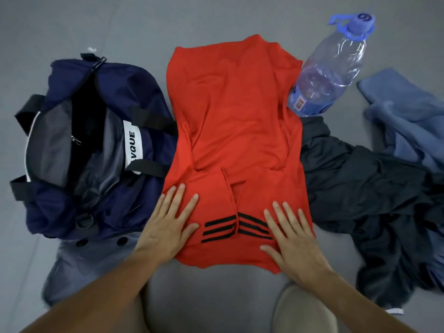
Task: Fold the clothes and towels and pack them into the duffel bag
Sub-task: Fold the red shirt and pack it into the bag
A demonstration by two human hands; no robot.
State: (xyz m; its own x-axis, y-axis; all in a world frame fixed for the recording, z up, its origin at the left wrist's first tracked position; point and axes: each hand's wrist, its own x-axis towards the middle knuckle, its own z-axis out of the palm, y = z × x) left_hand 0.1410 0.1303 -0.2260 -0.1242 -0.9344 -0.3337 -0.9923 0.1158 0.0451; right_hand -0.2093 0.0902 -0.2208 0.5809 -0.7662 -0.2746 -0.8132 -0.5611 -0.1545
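Note:
A red shirt [235, 121] with black stripes lies flat in the middle of the grey floor, its sleeves folded in over the body. My left hand [168, 224] presses flat on the near left part of the shirt, fingers spread. My right hand [293, 239] presses flat on the near right part, beside the stripes. A navy duffel bag [79, 145] lies unzipped to the left of the shirt, its dark inside showing. A black garment [374, 200] is heaped to the right of the shirt. Blue-grey cloth [408, 116] lies crumpled at the far right.
A large clear water bottle [331, 68] with a blue cap lies at the shirt's upper right corner. A grey garment with dark buttons [91, 258] lies under the near end of the bag. My knees are at the bottom edge.

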